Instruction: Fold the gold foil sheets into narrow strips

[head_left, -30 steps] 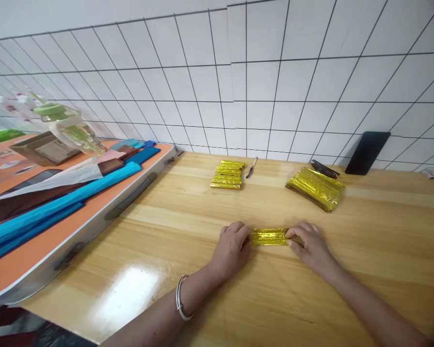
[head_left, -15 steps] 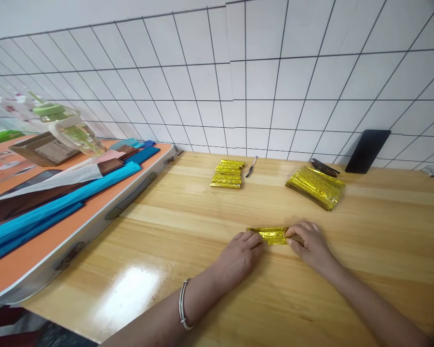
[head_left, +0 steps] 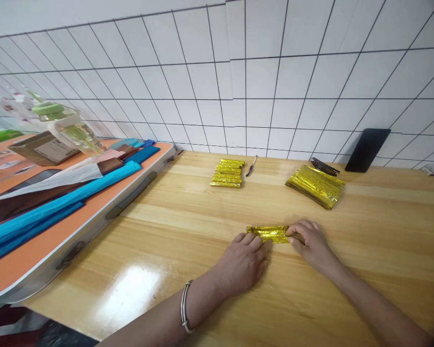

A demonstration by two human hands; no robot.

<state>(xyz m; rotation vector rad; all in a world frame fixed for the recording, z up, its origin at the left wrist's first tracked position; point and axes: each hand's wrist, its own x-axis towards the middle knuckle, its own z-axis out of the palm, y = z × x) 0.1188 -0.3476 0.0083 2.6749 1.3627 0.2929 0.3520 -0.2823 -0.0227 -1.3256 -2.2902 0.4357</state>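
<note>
Left hand (head_left: 243,262) just below frame centre, palm down, fingers bent, left forearm (head_left: 162,315) from bottom edge, right hand (head_left: 313,245) right of centre, thumb near forefinger, right forearm (head_left: 376,299) from lower right.

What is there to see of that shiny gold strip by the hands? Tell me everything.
The gold strip is narrow, wrinkled and glossy, like metallic foil, with creases along its length. It lies roughly flat on the wooden table, its length running left to right. The left hand covers part of its near side; the fingers of the right hand touch and partly hide its right end.
</note>
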